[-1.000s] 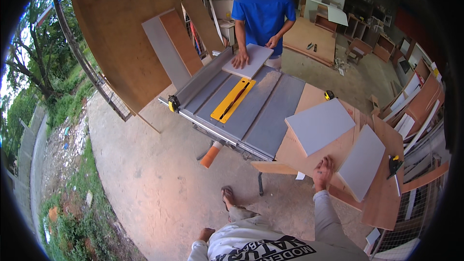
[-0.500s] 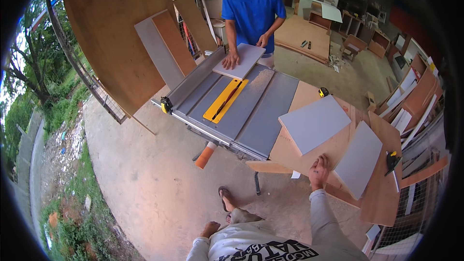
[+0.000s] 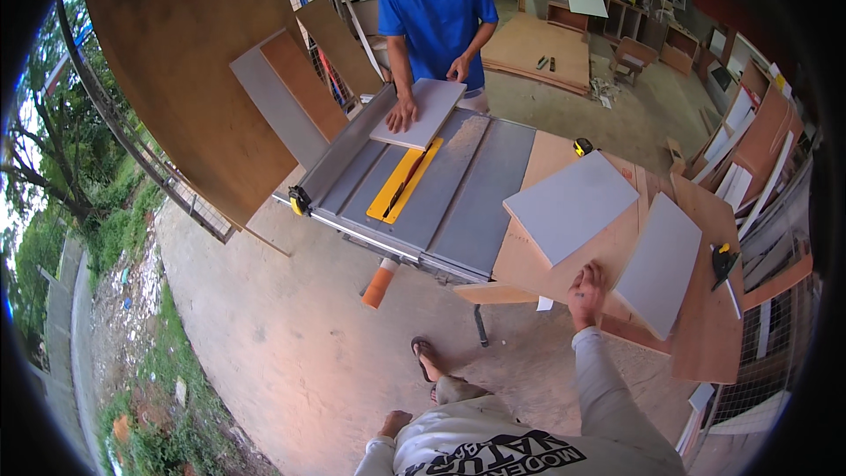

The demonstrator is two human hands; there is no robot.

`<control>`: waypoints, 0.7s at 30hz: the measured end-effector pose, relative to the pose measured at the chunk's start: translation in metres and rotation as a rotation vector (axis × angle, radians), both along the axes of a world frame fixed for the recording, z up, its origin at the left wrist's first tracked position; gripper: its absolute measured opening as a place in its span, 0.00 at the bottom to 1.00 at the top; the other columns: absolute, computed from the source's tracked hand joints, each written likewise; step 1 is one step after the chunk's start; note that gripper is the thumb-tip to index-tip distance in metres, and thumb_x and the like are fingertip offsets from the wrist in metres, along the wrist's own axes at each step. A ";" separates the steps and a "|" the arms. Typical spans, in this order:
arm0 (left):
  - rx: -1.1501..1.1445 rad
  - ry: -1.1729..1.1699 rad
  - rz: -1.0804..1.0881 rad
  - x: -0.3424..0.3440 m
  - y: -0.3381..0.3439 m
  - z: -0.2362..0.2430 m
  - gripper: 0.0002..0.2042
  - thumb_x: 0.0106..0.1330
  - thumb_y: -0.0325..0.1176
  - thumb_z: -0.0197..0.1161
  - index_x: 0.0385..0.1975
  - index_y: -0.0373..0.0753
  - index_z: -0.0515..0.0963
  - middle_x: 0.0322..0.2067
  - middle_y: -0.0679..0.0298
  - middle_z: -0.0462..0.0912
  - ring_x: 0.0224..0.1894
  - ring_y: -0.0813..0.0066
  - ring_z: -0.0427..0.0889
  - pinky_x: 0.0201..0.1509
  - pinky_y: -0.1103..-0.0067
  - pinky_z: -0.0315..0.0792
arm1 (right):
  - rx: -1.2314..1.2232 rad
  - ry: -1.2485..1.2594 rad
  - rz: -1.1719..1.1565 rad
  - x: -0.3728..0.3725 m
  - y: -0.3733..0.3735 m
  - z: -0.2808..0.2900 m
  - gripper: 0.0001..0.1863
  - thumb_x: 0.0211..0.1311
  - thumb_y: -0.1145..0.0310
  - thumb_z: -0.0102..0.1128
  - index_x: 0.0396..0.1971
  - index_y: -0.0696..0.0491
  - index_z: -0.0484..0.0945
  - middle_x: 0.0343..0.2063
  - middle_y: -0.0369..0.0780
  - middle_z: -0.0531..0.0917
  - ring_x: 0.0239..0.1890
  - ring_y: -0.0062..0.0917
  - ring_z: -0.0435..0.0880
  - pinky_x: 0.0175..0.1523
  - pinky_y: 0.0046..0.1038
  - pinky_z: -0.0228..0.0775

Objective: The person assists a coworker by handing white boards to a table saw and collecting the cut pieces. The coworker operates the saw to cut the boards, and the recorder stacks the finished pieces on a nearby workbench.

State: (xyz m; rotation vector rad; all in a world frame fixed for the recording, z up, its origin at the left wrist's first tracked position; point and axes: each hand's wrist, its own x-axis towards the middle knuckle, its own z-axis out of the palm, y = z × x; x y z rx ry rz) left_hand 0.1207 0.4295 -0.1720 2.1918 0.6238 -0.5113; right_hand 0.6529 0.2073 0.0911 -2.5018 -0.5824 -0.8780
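Note:
My right hand (image 3: pixel 587 298) rests with bent, parted fingers on a plywood side surface (image 3: pixel 561 286), between two white-faced boards (image 3: pixel 570 207) (image 3: pixel 656 266). My left hand (image 3: pixel 394 423) hangs low by my body, fingers curled; anything inside it is hidden. Across the table saw (image 3: pixel 478 198), a co-worker (image 3: pixel 436 22) in a blue shirt has a hand (image 3: pixel 402 115) pressed on another white board (image 3: pixel 426 107). That board lies beside the fence (image 3: pixel 348 145) and reaches onto the end of the yellow blade insert (image 3: pixel 403 187).
Large wooden sheets (image 3: pixel 189 70) lean at the left. A tape measure (image 3: pixel 582 146) and a black-and-yellow tool (image 3: pixel 724 263) sit on the side surface. Offcuts (image 3: pixel 749 150) stack at the right, flat panels (image 3: pixel 538 53) lie behind. Greenery (image 3: pixel 132 211) borders the concrete floor.
The co-worker's board has slid slightly toward me along the fence, covering more of the yellow insert. The view has shifted a little; my right hand stays on the plywood.

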 end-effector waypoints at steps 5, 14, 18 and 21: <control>0.032 0.065 -0.023 0.003 0.001 -0.004 0.17 0.59 0.43 0.48 0.33 0.38 0.80 0.41 0.49 0.80 0.47 0.49 0.77 0.51 0.62 0.69 | -0.013 0.018 -0.023 -0.001 0.001 0.000 0.09 0.55 0.75 0.53 0.36 0.61 0.76 0.46 0.46 0.78 0.51 0.42 0.75 0.56 0.38 0.67; 0.225 -0.145 -0.288 0.009 0.005 0.009 0.09 0.56 0.38 0.53 0.28 0.42 0.78 0.32 0.53 0.81 0.37 0.52 0.81 0.40 0.62 0.76 | -0.030 0.060 -0.034 -0.004 0.000 0.006 0.11 0.55 0.73 0.53 0.37 0.60 0.77 0.47 0.44 0.78 0.54 0.39 0.73 0.58 0.38 0.65; 0.128 -0.119 -0.052 0.016 0.001 0.018 0.09 0.57 0.38 0.53 0.28 0.42 0.78 0.31 0.53 0.81 0.37 0.52 0.81 0.40 0.62 0.75 | -0.035 0.052 -0.050 -0.002 -0.003 0.002 0.11 0.56 0.73 0.52 0.37 0.60 0.77 0.47 0.44 0.78 0.54 0.39 0.73 0.58 0.38 0.65; 0.227 -0.099 -0.297 0.018 0.007 0.019 0.09 0.57 0.38 0.53 0.28 0.42 0.78 0.32 0.53 0.81 0.39 0.53 0.81 0.41 0.62 0.75 | -0.033 0.059 -0.050 -0.004 -0.001 0.004 0.11 0.56 0.73 0.52 0.37 0.60 0.77 0.47 0.44 0.78 0.53 0.39 0.73 0.58 0.38 0.65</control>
